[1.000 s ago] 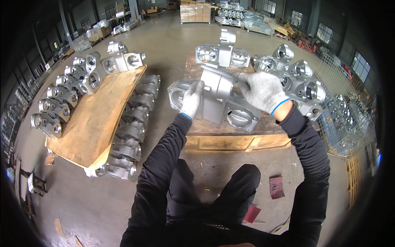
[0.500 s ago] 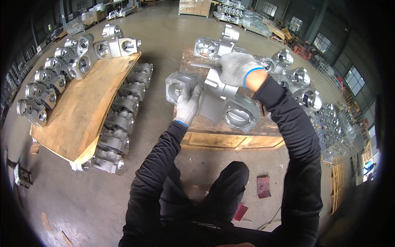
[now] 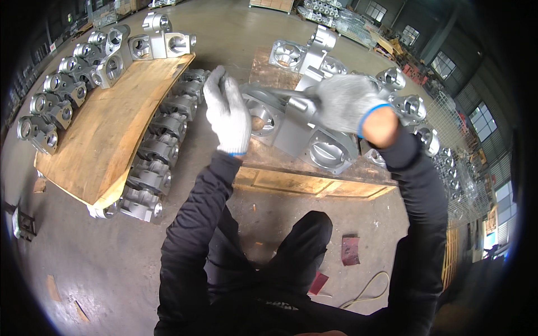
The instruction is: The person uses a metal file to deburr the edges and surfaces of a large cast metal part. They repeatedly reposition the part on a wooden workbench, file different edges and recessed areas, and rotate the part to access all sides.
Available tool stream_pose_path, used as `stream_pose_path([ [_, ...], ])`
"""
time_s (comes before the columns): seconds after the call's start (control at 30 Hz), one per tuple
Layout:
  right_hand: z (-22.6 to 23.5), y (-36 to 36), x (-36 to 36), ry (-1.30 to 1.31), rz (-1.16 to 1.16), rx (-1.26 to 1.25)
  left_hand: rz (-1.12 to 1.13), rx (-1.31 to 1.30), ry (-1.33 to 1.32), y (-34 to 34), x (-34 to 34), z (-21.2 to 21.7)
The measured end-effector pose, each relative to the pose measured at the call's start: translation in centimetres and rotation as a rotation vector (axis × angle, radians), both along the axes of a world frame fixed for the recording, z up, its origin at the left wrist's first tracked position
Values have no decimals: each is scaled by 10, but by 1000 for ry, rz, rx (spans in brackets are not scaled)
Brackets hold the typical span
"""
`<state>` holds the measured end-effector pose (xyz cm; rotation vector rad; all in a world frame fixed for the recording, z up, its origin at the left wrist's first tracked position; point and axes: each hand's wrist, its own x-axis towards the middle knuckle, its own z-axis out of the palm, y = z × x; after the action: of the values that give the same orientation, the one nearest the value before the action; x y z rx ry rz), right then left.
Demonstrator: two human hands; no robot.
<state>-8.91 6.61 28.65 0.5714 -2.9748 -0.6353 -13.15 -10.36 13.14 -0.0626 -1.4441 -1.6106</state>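
My right hand (image 3: 347, 103), in a whitish-grey glove with a blue cuff, is closed around the handle end of a slim flat metal file (image 3: 280, 91). The file points left over a silver metal casting (image 3: 288, 129); motion blurs both hand and tool. Round bored openings show at this casting's left and right ends, and it lies on the near part of a wooden worktop (image 3: 263, 73). Just left of the casting, my gloved left hand (image 3: 227, 115) is raised with its fingers stretched out, holding nothing. Behind stands another casting (image 3: 314, 53).
More castings (image 3: 403, 106) line the right side. To the left, a wooden board (image 3: 106, 123) carries a row of castings (image 3: 53, 109), with others stacked beneath it (image 3: 154, 145). Dark red pieces (image 3: 350, 250) and a thin hose (image 3: 370, 294) lie on the floor.
My left hand has come off the casting's left end and moved left and up, fingers straightened. My right hand, with the file, has shifted right and slightly nearer.
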Motion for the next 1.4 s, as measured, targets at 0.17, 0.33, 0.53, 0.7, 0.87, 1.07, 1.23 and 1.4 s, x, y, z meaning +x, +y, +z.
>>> stream_pose_path([
  [0.17, -9, 15, 6, 29, 76, -193, -31, 41, 64, 19, -19, 25],
  [0.33, 17, 91, 60, 346, 39, -459, -131, -107, -290, 52, -38, 39],
  [0.53, -7, 140, 51, 416, -99, -785, -404, -442, -534, 106, -62, 38],
  [0.7, -22, 147, 58, -41, -110, -1167, -391, -325, -342, 80, -24, -15],
  [0.87, -24, 121, 71, -359, -181, -1080, 201, -724, -55, 45, 61, -91],
  [1.07, -8, 62, 81, -386, 145, -525, -89, 407, -95, 58, 116, -150],
  [1.23, 16, 40, 80, -540, 81, -313, -177, 373, -156, 51, 139, -151],
  [1.4, -8, -8, 65, -557, 149, -252, -130, 323, -128, 53, 139, -140],
])
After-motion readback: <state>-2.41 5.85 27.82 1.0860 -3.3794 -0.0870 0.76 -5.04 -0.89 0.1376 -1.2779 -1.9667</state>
